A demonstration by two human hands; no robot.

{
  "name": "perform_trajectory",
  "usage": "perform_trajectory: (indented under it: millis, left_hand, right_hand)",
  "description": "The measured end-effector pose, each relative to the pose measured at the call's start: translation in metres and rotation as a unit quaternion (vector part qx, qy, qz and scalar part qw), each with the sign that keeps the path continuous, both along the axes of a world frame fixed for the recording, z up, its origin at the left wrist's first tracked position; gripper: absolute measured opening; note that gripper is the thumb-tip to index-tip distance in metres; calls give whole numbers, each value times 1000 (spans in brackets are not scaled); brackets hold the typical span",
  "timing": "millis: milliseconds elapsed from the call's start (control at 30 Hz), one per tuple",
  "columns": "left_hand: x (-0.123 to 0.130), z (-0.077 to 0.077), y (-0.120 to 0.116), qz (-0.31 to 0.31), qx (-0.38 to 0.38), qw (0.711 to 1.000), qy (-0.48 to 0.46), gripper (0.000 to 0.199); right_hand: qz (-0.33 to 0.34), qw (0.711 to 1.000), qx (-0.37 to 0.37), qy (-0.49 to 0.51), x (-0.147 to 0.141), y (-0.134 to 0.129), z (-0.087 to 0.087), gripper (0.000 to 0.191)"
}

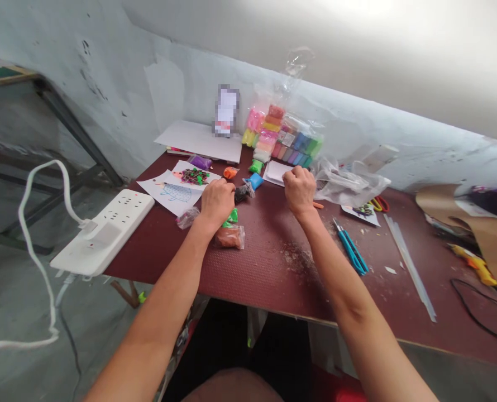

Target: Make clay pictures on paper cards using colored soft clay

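Observation:
My left hand [218, 202] is curled, knuckles up, on the maroon tabletop [269, 273], and anything under its fingers is hidden. Beside it lie a black clay packet [243, 193], a green clay packet [230, 218] and a brown clay bag [230, 237]. My right hand [299, 190] is curled over a small white paper [276, 172], its fingertips hidden. A blue clay lump [256, 180] lies between my hands. Behind them stands a clear bag of multicoloured clay bars [282, 134]. A hedgehog drawing on paper [175, 194] lies left of my left hand.
A white power strip [101, 231] with a white cable [37, 245] sits at the table's left end. To the right lie blue-handled scissors [351, 254], a steel ruler [410, 268], a crumpled plastic bag [349, 181] and brown cardboard [478, 229].

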State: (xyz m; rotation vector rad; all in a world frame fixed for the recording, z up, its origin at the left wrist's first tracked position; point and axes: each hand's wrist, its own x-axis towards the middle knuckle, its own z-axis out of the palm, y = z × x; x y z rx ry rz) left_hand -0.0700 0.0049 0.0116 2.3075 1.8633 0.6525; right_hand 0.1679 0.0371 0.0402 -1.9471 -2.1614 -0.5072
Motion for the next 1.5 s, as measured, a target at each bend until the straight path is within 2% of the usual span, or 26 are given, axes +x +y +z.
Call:
perform_trajectory:
  millis: [100, 233, 300, 433, 567, 667, 867, 933, 1033, 1133, 1200, 1367, 1500]
  left_hand:
    - [4, 4, -2, -33, 15, 999, -25, 32]
    - [15, 5, -7, -114, 25, 992, -50, 30]
    - [26, 3, -13, -178, 14, 982, -60, 30]
    - [49, -4, -26, -299, -32, 953, -30, 32]
    - [60, -11, -34, -303, -64, 948, 73, 32]
    - [58, -11, -34, -317, -64, 941, 98, 35]
    - [54, -6, -34, -359, -21, 931, 67, 30]
    - [56, -4, -35, -361, -30, 928, 92, 24]
    - [57, -4, -33, -343, -54, 931, 112, 31]
    - [55, -7, -31, -345, -67, 932, 91, 32]
    - [53, -10, -29, -348, -75, 931, 80, 35]
    - [48, -14, -30, -359, -66, 930, 49, 31]
    - [46, -9, -35, -384, -59, 920, 41, 19]
  right_hand:
    - [20, 1000, -1, -15, -4, -40, 1, 37]
    - [34, 996, -82, -19, -11, -92, -12, 36]
    - [40, 991, -129, -20, -15, -111, -19, 31]
    - [39, 986, -161, -26, -22, -131, -26, 30]
    - [39, 984, -175, -26, -24, -140, -27, 30]
    - [31, 984, -171, -28, -22, -144, -29, 34]
    - [-8, 991, -133, -4, -20, -148, -32, 29]
    - [-2, 990, -135, 31, -15, -149, -33, 26]
    - [5, 987, -124, 104, 0, -150, -32, 27]
    - [-61, 984, -96, 135, 19, -150, -31, 31]
    - [-77, 981, -117, 136, 25, -152, -31, 30]
    - [-21, 985, -134, 111, 23, -158, -35, 29]
    - [-52, 986, -121, 98, 35, -138, -31, 37]
